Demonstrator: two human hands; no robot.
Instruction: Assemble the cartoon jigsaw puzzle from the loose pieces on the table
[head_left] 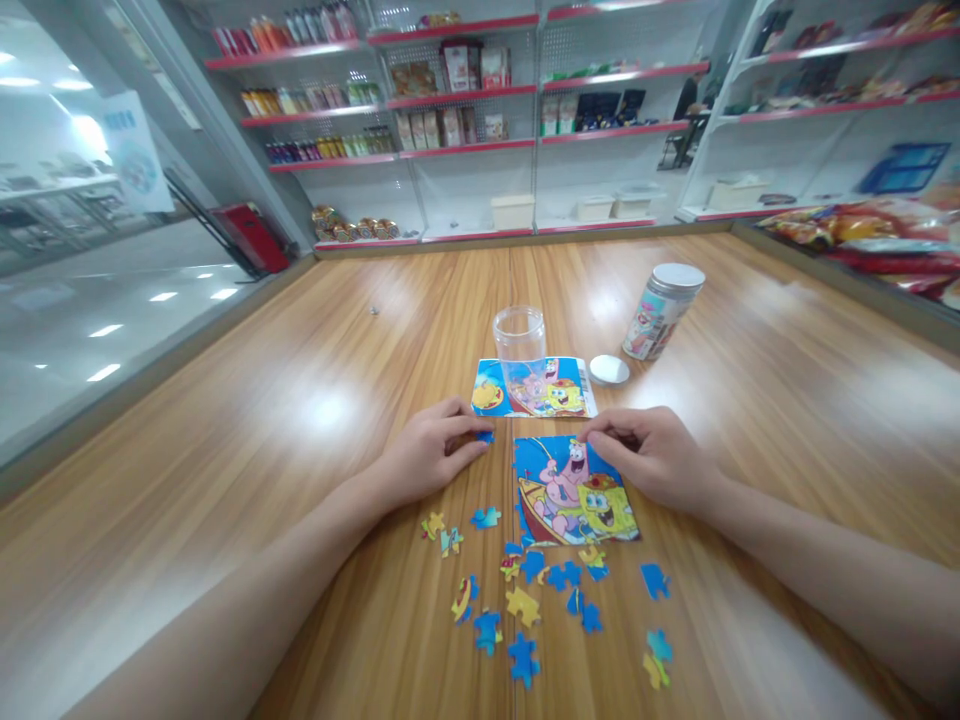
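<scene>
A partly built cartoon jigsaw puzzle [574, 493] lies on the wooden table [300, 400] in front of me. My left hand [431, 452] rests just left of it, fingers pinched on a small blue puzzle piece [485, 437]. My right hand [654, 455] lies on the puzzle's upper right corner, its fingers curled and pressing down at the top edge. Several loose blue and yellow pieces [525, 600] are scattered below the puzzle, nearer to me.
A printed reference picture [532, 388] lies beyond the puzzle with an open clear jar [519, 338] standing on it. A white lid [609, 370] and a closed labelled jar [661, 311] stand to the right. Shop shelves [465, 120] line the back; snack bags [862, 230] sit far right.
</scene>
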